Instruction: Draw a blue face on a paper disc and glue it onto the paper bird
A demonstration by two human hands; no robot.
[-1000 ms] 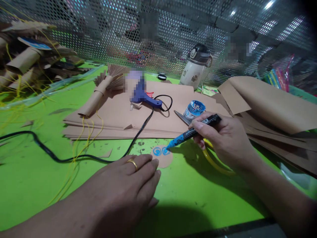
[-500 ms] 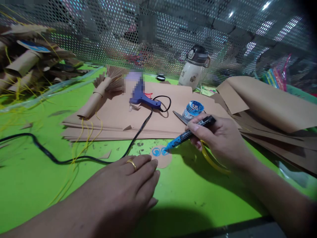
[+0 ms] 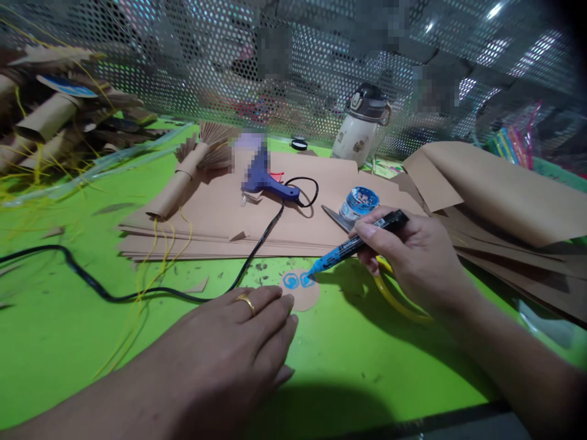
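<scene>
A small brown paper disc (image 3: 302,299) lies on the green tabletop and carries two blue ring-shaped marks. My left hand (image 3: 247,336), palm down with the fingers stretched out, touches the disc's left edge with its fingertips. In my right hand (image 3: 408,250) is a blue marker (image 3: 342,249), its tip on the right-hand ring. Scissors show at the same hand: a blade (image 3: 334,215) sticks out beyond the fingers and a yellow handle (image 3: 397,300) curves out below. Whether the fingers grip the scissors too, I cannot tell.
Behind my hands are stacked brown paper sheets (image 3: 220,244), a blue glue gun (image 3: 275,185) with a black cord (image 3: 87,281), a paper roll figure (image 3: 177,188) and a blue paint jar (image 3: 360,201). A bottle (image 3: 358,131) stands against a perforated metal screen (image 3: 312,61). Paper pieces (image 3: 50,119) heap up at left.
The marker tip has shifted slightly over the right-hand ring, which shows a little more blue inside. My left hand keeps its place on the disc. The whole view has slid slightly.
</scene>
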